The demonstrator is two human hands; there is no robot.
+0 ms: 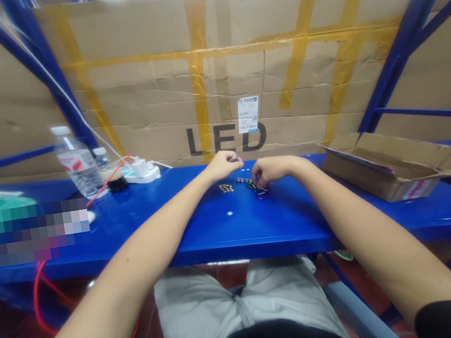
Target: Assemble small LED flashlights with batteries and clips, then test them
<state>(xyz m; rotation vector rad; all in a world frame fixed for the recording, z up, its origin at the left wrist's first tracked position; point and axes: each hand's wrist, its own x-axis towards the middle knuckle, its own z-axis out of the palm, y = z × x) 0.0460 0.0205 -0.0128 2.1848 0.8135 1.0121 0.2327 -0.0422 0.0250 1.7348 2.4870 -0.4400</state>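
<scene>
Left hand (pixel 224 163), fingertips drawn together on a small object (pixel 234 157) too blurred to name — a pinch that probably suits its size. Right hand (pixel 271 171) bends its fingers down to coloured loops (pixel 251 186) on the bench (pixel 208 225); whether it grips them cannot be told. Metal pieces (pixel 226 188) lie clustered near both hands — presumably for short reach.

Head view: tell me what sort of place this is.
Probably a workshop or storeroom: blue metal uprights, large taped cardboard marked LED, and small shiny pieces on a blue tabletop.
</scene>
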